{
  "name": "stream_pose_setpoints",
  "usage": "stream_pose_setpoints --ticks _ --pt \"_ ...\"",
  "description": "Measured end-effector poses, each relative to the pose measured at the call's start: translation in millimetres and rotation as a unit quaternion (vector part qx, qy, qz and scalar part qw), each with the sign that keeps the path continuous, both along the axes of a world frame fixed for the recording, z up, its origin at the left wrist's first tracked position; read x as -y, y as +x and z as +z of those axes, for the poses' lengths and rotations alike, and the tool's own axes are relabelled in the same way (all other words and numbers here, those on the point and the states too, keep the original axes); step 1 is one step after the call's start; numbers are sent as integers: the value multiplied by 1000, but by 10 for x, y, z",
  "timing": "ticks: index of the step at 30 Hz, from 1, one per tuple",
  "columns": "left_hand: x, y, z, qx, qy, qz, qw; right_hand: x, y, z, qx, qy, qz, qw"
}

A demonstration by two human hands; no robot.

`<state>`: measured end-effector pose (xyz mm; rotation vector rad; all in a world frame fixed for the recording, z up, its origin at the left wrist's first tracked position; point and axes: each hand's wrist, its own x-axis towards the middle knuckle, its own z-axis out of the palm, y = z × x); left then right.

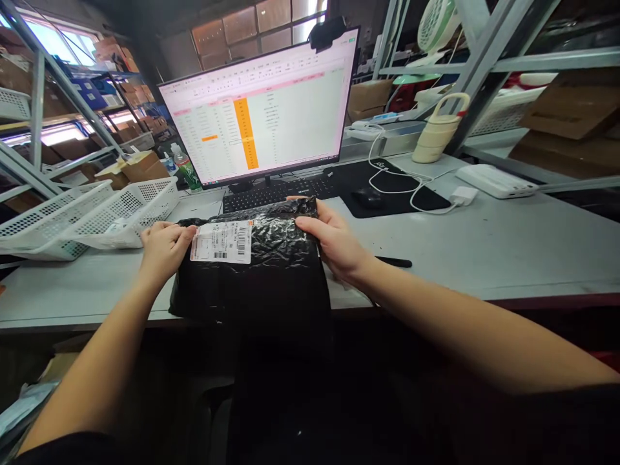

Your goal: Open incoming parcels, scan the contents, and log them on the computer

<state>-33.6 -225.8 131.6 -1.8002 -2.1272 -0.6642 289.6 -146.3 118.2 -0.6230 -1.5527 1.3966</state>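
A black plastic mailer bag (271,271) lies on the grey table's front edge (484,258), in front of the keyboard. A white shipping label (221,243) with barcodes is stuck near its upper left corner. My left hand (165,248) grips the bag's left edge beside the label, fingers curled on the plastic. My right hand (334,242) holds the bag's upper right corner, thumb on top and fingers wrapped behind it.
A monitor (261,110) showing a spreadsheet stands behind a black keyboard (278,192). White perforated baskets (92,213) sit at the left. A mouse (368,197) on a black pad, a white charger with cable (462,195) and a black pen (394,262) lie at the right. Metal shelving surrounds the table.
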Motion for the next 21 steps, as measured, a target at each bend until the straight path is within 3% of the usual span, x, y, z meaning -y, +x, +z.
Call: stream_pose_setpoints --ticks 3,5,8,11,15,18,21 --pt "135 191 86 -2 64 -28 998 -16 -23 -94 -14 42 -34 998" --pt "204 455 117 -22 99 -101 990 32 -47 -178 -4 64 -57 996" --pt "194 912 83 -37 67 -223 972 169 -109 -298 1 77 -71 994" --pt "33 1182 -65 -41 43 -249 967 291 -190 -438 -23 36 -77 996" --pt "-225 1161 -380 -51 35 -265 962 297 -207 -707 -54 -42 -102 992" --pt "-322 1031 -610 -69 16 -338 939 228 -80 -862 38 -182 -18 982" --pt "-311 933 -750 -95 3 -450 888 226 71 -881 144 -297 122 936"
